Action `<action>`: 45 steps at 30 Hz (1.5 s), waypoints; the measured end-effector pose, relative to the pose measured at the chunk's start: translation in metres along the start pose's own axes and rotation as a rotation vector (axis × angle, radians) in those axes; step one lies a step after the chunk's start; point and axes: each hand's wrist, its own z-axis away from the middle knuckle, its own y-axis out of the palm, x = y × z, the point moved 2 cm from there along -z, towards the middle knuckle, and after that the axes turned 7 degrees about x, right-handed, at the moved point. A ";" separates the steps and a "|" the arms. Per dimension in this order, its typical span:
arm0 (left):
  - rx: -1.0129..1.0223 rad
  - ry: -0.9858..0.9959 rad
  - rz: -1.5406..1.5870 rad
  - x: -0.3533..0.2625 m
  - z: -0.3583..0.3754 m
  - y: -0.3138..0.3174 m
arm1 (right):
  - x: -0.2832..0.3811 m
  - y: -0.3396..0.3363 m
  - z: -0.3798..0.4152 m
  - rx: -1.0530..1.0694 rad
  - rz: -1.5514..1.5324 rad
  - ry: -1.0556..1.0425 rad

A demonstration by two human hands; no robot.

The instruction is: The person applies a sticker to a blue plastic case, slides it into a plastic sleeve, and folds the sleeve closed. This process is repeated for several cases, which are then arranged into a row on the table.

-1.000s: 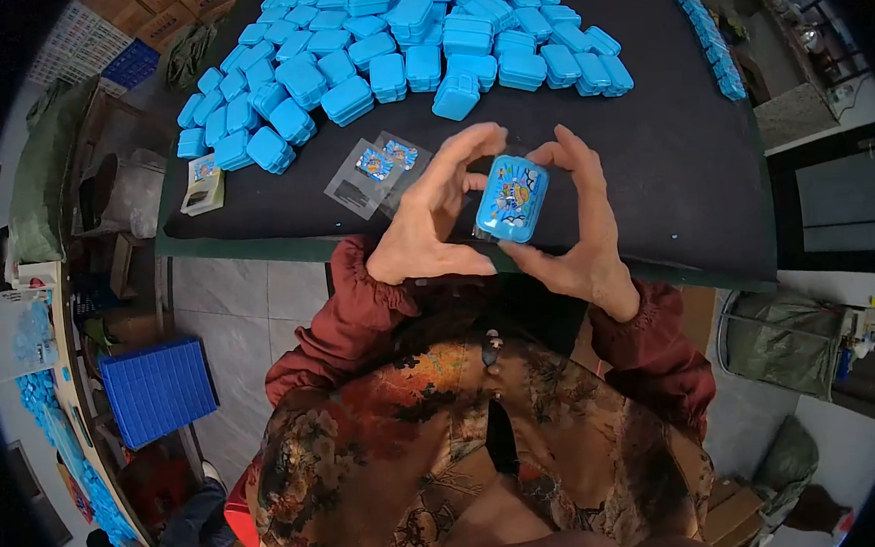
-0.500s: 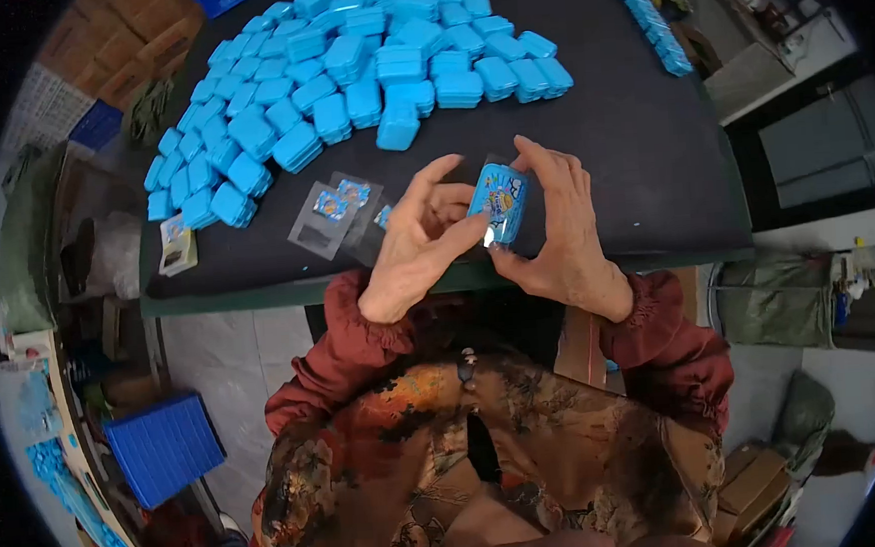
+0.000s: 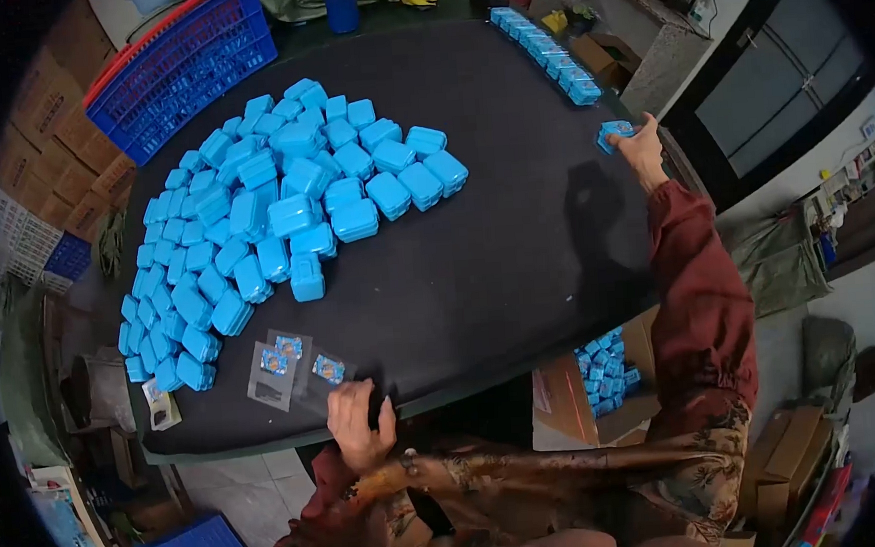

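Observation:
At the right side of the black table, my right hand (image 3: 640,151) grips a small blue box (image 3: 613,134), just in front of a row of wrapped blue boxes (image 3: 549,54). My left hand (image 3: 359,423) rests at the table's front edge, fingers bent and a little apart, with nothing visible in it. Beside it lie clear sheets with small printed stickers (image 3: 329,368), and another sheet with stickers (image 3: 274,361) is further left. A large heap of plain blue boxes (image 3: 294,214) covers the left and middle of the table.
A blue crate with a red rim (image 3: 185,78) stands at the back left. A blue cup (image 3: 341,9) is at the far edge. Below the front edge, an open carton (image 3: 563,398) holds many small blue boxes. A printed card (image 3: 162,405) lies at the left corner.
My right hand has moved from the front middle to the far right with the blue box. My left hand has let go of it and dropped to the table edge. The view has shifted.

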 end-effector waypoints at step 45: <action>-0.023 0.120 0.198 -0.002 0.014 -0.029 | 0.189 0.065 0.307 0.783 -0.018 -1.188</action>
